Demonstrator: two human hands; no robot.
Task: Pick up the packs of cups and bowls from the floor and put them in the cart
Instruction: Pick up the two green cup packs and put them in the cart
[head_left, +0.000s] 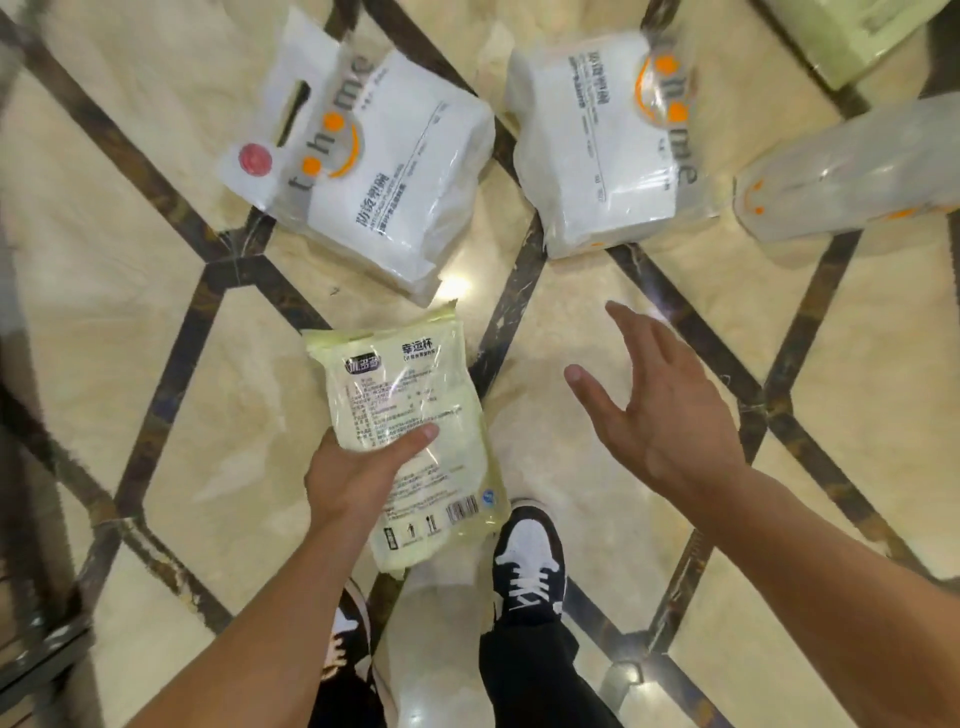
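My left hand (353, 473) grips a pale yellow-green pack of cups (410, 415) by its side and holds it above the floor. My right hand (660, 410) is open with fingers spread, hovering over bare floor below the white packs. Two white packs of bowls lie on the floor ahead: one at the left (374, 161), one at the right (602, 140). A clear pack of cups (852, 171) lies at the right edge. A pale green pack (852, 36) shows in the top right corner. The cart is not in view.
The floor is glossy cream marble with dark diamond inlay lines (228, 280). My two black-and-white sneakers (530, 561) stand just below the held pack. A dark blurred edge (31, 649) runs along the lower left.
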